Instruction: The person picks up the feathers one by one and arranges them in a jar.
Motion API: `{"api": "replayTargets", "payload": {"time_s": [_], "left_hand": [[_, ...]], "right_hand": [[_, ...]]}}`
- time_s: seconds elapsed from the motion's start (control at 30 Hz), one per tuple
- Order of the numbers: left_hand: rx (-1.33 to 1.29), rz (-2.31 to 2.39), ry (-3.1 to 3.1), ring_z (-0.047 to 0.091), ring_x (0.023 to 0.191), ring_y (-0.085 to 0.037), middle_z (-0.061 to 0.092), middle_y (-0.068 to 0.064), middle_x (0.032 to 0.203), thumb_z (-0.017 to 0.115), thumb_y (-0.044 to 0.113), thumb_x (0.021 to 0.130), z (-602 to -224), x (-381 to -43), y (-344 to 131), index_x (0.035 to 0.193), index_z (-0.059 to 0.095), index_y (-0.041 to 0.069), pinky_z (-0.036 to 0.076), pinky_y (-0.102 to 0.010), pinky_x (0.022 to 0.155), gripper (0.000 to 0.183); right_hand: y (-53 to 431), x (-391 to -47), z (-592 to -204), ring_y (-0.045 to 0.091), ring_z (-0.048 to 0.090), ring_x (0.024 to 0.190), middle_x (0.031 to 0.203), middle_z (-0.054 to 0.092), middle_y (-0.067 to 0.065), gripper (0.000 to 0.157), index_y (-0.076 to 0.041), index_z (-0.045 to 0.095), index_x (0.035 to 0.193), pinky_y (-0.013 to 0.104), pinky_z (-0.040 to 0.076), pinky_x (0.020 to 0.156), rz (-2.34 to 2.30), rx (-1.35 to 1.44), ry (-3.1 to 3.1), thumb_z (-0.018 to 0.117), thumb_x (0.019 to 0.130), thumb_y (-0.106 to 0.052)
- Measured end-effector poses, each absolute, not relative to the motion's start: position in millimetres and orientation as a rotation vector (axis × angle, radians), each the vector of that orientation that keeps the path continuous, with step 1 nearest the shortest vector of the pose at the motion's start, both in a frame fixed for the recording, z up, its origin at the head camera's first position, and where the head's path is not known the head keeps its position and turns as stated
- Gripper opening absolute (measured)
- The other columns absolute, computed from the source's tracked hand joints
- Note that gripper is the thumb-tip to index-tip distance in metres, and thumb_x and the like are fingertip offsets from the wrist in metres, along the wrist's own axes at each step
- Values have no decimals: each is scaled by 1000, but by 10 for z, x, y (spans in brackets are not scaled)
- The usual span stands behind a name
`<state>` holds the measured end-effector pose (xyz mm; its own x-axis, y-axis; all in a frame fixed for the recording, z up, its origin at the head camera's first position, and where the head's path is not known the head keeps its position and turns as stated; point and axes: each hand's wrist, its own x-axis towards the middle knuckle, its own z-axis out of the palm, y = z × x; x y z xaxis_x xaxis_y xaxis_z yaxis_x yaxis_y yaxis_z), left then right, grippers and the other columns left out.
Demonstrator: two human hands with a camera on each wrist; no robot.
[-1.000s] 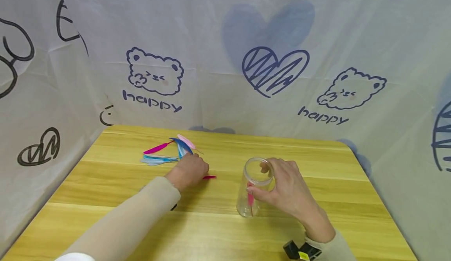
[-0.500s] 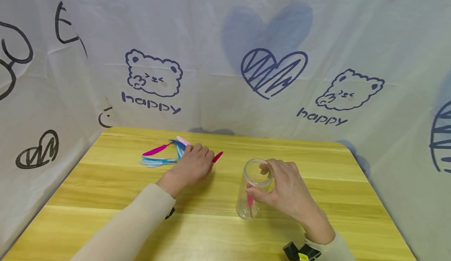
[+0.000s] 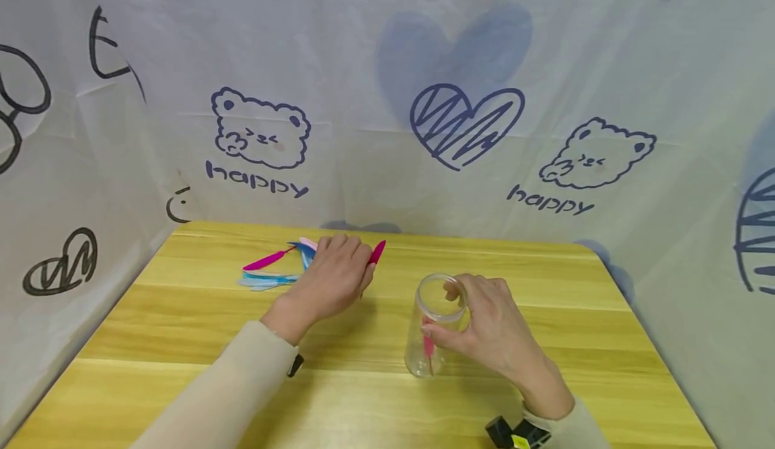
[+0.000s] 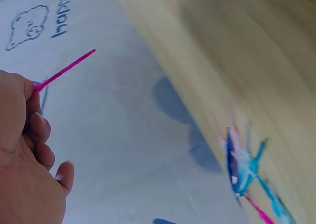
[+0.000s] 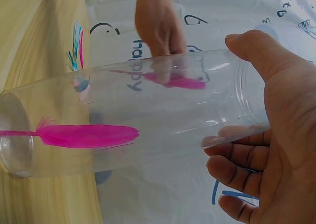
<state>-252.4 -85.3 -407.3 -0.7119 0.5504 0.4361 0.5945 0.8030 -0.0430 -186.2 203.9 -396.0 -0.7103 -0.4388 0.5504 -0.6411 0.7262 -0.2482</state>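
Note:
My left hand [image 3: 336,274] pinches a magenta feather [image 3: 377,254] in the air above the table. In the left wrist view its thin quill [image 4: 66,69] sticks out from between thumb and finger. With thumb and fingers round its upper part, my right hand [image 3: 496,328] holds a clear jar [image 3: 416,344] upright on the table. Another magenta feather [image 5: 89,136] stands inside the jar, quill end down. To the left lie loose feathers: a magenta one [image 3: 264,260], light blue ones [image 3: 266,279], and dark blue and pink ones partly hidden behind my left hand.
A wood-grain table [image 3: 545,287] bears everything. White cloth [image 3: 363,166] with printed bears and hearts hangs behind it and along both sides. A small black device [image 3: 517,432] is strapped to my right wrist.
My left hand has risen from the table with the magenta feather and moved slightly right, the feather's tip now pointing up. The right hand and the jar stay where they were.

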Motion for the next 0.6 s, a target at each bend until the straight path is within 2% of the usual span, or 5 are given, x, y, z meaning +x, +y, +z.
{"api": "replayTargets", "payload": {"time_s": [0.2,0.4,0.6], "left_hand": [[-894,-155,-2485,41,92,-25,47,-1,90,56,27,108,-3888,-2445,-785,102,55,12,32,-40,85,16],[-965,-108,-2334,39,87,-25,46,-2,89,60,26,107,-3594,-2327,-677,104,57,11,30,-40,80,16],[-1031,-95,-2203,39,86,-24,48,-2,90,58,25,108,-3234,-2167,-508,104,59,10,29,-41,79,16]], "right_hand": [[2037,-1866,-3960,17,66,86,95,71,1,63,-11,64,107,43,45,85,584,823,-2460,87,77,-61],[2035,-1862,-3958,15,64,84,93,69,0,62,-10,64,106,41,43,83,577,819,-2452,90,75,-58],[2020,-1850,-3954,16,64,85,93,70,1,62,-12,63,106,41,42,82,576,818,-2445,93,72,-54]]}}
